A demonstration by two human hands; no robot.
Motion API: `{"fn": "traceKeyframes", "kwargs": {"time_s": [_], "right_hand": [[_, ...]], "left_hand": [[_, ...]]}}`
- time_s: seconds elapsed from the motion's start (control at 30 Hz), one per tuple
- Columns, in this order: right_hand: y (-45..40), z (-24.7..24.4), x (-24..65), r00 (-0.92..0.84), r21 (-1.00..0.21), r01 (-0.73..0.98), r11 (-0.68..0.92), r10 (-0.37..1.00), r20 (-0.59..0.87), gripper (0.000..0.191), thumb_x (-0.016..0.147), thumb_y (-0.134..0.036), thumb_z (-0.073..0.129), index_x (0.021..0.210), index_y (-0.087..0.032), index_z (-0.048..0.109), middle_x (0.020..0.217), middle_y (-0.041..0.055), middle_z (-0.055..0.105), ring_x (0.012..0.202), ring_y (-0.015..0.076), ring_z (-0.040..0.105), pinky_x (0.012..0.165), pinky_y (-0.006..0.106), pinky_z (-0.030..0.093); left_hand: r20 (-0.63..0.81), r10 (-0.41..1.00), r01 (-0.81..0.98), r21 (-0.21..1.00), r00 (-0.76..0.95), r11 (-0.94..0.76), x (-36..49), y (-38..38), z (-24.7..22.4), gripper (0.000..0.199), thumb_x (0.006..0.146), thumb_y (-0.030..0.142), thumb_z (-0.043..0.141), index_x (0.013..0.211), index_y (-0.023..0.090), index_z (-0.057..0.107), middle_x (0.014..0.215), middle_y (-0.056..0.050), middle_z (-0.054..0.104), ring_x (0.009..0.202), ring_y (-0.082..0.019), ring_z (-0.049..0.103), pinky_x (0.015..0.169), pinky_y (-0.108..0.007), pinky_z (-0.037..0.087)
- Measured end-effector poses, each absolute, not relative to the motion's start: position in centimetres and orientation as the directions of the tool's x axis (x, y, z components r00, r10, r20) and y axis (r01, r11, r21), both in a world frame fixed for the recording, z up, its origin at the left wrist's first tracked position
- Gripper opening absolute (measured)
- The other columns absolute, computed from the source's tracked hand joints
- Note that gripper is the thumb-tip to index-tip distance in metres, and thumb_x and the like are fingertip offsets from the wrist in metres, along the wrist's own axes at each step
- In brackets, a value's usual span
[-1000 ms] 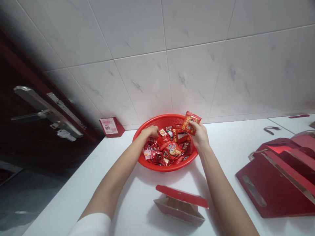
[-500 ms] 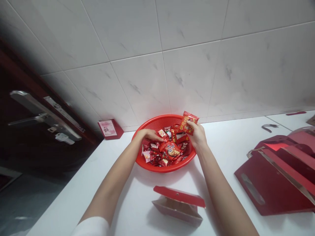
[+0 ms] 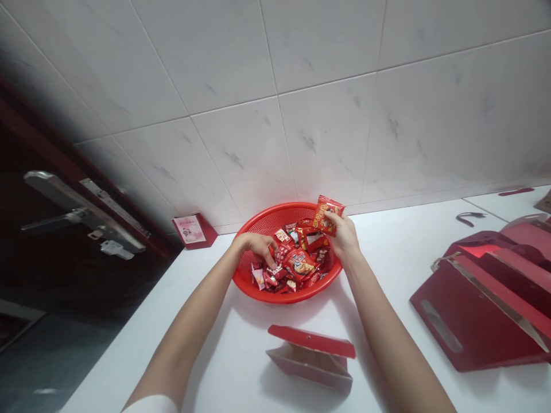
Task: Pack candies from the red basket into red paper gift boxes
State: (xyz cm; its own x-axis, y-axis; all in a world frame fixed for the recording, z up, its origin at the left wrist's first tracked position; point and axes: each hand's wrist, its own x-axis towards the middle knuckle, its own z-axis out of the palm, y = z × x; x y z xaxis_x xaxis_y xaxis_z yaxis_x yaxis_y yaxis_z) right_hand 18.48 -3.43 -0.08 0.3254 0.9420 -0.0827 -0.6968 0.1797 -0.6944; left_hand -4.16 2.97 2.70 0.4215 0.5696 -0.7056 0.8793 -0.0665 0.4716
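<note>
Red printed packet (image 3: 322, 221) held and partly covered by the pinching right hand (image 3: 345, 234), above red perforated plastic basket (image 3: 278, 297), left hand (image 3: 259, 246) half-curled over red-wrapped snacks (image 3: 301, 264) inside, its hold cannot be told, dark-red cardboard boxes (image 3: 477, 312) cut off.

The left hand (image 3: 257, 246) is inside a red plastic basket (image 3: 282, 297), its fingers (image 3: 271, 261) down among small wrapped snacks (image 3: 301, 264). The right hand (image 3: 346, 236) grips a red packet (image 3: 324, 217) above the basket's right side. In front of the basket, a red box (image 3: 310, 367) sits open on the white tabletop (image 3: 230, 355). More red boxes (image 3: 477, 312) stand to the right. A red stand (image 3: 208, 230) with a pink front is near the tiled wall (image 3: 327, 137). At far left, a dark door (image 3: 26, 258) has a metal handle (image 3: 51, 222) and keys (image 3: 115, 249).
</note>
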Motion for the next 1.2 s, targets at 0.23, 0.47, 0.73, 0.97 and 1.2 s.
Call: {"fn": "traceKeyframes", "kwargs": {"time_s": [0.23, 0.47, 0.73, 0.97, 1.2], "right_hand": [[-3.4, 0.2, 18.2, 0.350, -0.690, -0.699, 0.188, 0.931, -0.102, 0.009, 0.062, -0.017, 0.072, 0.070, -0.017, 0.070, 0.065, -0.0003, 0.074, 0.061, 0.0152, 0.067, 0.059, 0.024, 0.054], [-3.8, 0.4, 18.2, 0.319, -0.687, -0.704, 0.181, 0.944, -0.078, 0.008, 0.061, -0.016, 0.073, 0.069, -0.017, 0.070, 0.065, -0.0006, 0.074, 0.061, 0.0145, 0.066, 0.059, 0.024, 0.054], [-3.5, 0.0, 18.3, 0.241, -0.715, -0.685, 0.142, 0.970, -0.039, 0.015, 0.058, -0.018, 0.078, 0.072, -0.017, 0.071, 0.068, -0.0001, 0.076, 0.062, 0.0149, 0.068, 0.060, 0.024, 0.056], [-3.8, 0.1, 18.2, 0.180, -0.764, -0.640, 0.086, 0.983, -0.039, 0.022, 0.062, -0.022, 0.082, 0.081, -0.018, 0.071, 0.070, -0.0004, 0.075, 0.062, 0.0157, 0.069, 0.057, 0.025, 0.058], [-4.0, 0.4, 18.1, 0.232, -0.765, -0.638, 0.085, 0.969, -0.085, 0.021, 0.070, -0.026, 0.079, 0.086, -0.020, 0.067, 0.073, -0.0010, 0.075, 0.069, 0.0178, 0.070, 0.056, 0.028, 0.059]], "left_hand": [[-0.334, 0.662, 0.525, 0.844, 0.671, -0.107, -4.3, 2.6, 4.2, 0.037, 0.059, 0.035, 0.089, 0.087, 0.017, 0.073, 0.080, -0.002, 0.073, 0.076, -0.016, 0.066, 0.077, -0.030, 0.052], [-0.086, 0.775, 0.411, 0.881, 0.626, -0.235, -2.6, 2.5, 4.3, 0.042, 0.067, 0.040, 0.084, 0.097, 0.016, 0.067, 0.083, -0.002, 0.069, 0.078, -0.016, 0.064, 0.077, -0.031, 0.052], [0.027, 0.805, 0.477, 0.794, 0.593, -0.377, -2.1, 2.1, 3.7, 0.033, 0.082, 0.040, 0.068, 0.106, 0.019, 0.061, 0.082, 0.000, 0.063, 0.075, -0.016, 0.059, 0.073, -0.030, 0.050], [0.147, 0.833, 0.323, 0.875, 0.534, -0.362, -1.4, 1.6, 4.2, 0.043, 0.082, 0.046, 0.069, 0.113, 0.018, 0.061, 0.103, -0.005, 0.065, 0.080, -0.015, 0.061, 0.072, -0.028, 0.052], [0.212, 0.834, 0.221, 0.905, 0.509, -0.364, -0.5, 0.2, 4.9, 0.049, 0.078, 0.048, 0.074, 0.112, 0.015, 0.064, 0.105, -0.007, 0.067, 0.081, -0.016, 0.063, 0.074, -0.030, 0.052]]}}
